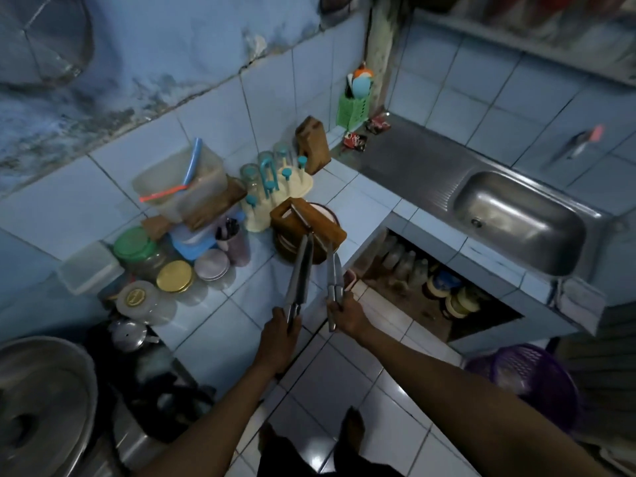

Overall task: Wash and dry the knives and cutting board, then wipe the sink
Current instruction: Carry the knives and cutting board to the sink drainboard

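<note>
The fingers [280, 316] of the left hand [278, 333] are wrapped around the handle of a large knife [298, 275], whose broad blade is pointed toward twelve o'clock, up over the tiled counter [213, 325]. Just beside it, at three o'clock, the right hand [346, 315] is closed on the metal handles of smaller knives [334, 273]; two blades seem to be held there, though the exact count cannot be told. Both sets of blades are raised above the counter edge, with their tips reaching a wooden cutting board [306, 222].

The cutting board is laid tilted on a stack of round dishes [292, 247] at twelve o'clock from the hands, and a further steel utensil is seen lying across its top. At ten o'clock, jars with a green lid [132, 242] and a gold lid [173, 275] are crowded together with plastic containers. Beyond the board, a cream glass rack [275, 187] with teal pegs is set, and a wooden knife block [312, 144] is stood behind it in the corner.

At two o'clock, well apart from the hands, the steel sink [519, 222] is found, with its ribbed draining surface stretched toward the corner. A purple basket [526, 380] is placed on the floor at four o'clock.
</note>
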